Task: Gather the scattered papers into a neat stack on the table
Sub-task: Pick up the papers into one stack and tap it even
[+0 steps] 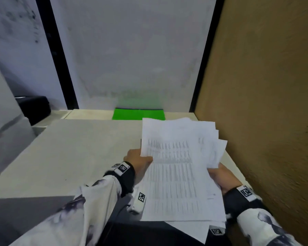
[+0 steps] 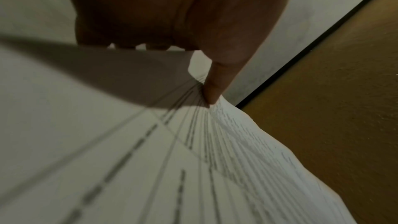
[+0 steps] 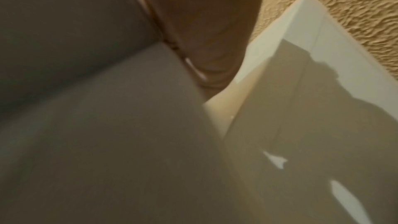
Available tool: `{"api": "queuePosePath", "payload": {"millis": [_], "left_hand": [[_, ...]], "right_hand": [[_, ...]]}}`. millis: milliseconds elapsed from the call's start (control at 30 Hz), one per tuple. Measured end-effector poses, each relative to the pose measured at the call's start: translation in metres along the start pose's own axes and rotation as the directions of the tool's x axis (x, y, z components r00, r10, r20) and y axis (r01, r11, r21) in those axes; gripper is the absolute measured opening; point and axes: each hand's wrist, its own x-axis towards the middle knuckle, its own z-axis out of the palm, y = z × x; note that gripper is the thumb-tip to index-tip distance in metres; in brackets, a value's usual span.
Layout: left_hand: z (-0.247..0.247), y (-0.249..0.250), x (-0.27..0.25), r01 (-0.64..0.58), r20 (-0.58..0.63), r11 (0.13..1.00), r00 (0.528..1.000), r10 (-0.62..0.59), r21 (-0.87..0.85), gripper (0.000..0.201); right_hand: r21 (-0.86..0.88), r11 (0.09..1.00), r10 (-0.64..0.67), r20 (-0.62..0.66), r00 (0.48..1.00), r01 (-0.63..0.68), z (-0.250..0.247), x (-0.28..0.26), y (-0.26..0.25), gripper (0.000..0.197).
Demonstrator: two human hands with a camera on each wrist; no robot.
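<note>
A loose bundle of printed white papers (image 1: 178,167) is lifted above the pale table (image 1: 82,153), its sheets fanned unevenly toward the upper right. My left hand (image 1: 139,159) grips the bundle's left edge, thumb on top of the sheets. In the left wrist view that thumb (image 2: 215,89) presses down on the printed papers (image 2: 193,168). My right hand (image 1: 222,178) holds the right edge from beneath, its fingers hidden under the sheets. The right wrist view is blurred, showing the shadowed underside of the papers (image 3: 107,125) beside my right hand (image 3: 206,28).
A green folder (image 1: 137,114) lies flat at the table's back edge against a white panel. A brown textured wall (image 1: 267,103) runs close along the right side. A black object (image 1: 34,108) sits at the far left on a grey surface.
</note>
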Motion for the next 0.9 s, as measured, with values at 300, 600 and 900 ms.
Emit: {"api": "queuePosePath", "payload": {"millis": [300, 600, 900], "left_hand": [[-0.029, 0.045, -0.038, -0.152, 0.111, 0.979, 0.98, 0.168, -0.136, 0.055], [-0.094, 0.092, -0.044, -0.45, -0.087, 0.871, 0.877, 0.472, 0.196, 0.059], [-0.123, 0.118, -0.046, -0.55, -0.271, 0.833, 0.794, 0.544, 0.062, 0.068]], "right_hand": [[0.337, 0.941, 0.051, -0.101, 0.994, -0.014, 0.04, 0.025, -0.022, 0.037], [0.023, 0.927, -0.375, 0.0, 0.927, 0.374, 0.093, 0.031, -0.072, 0.035], [0.044, 0.819, -0.567, -0.091, 0.819, 0.572, 0.135, 0.03, -0.11, 0.028]]}}
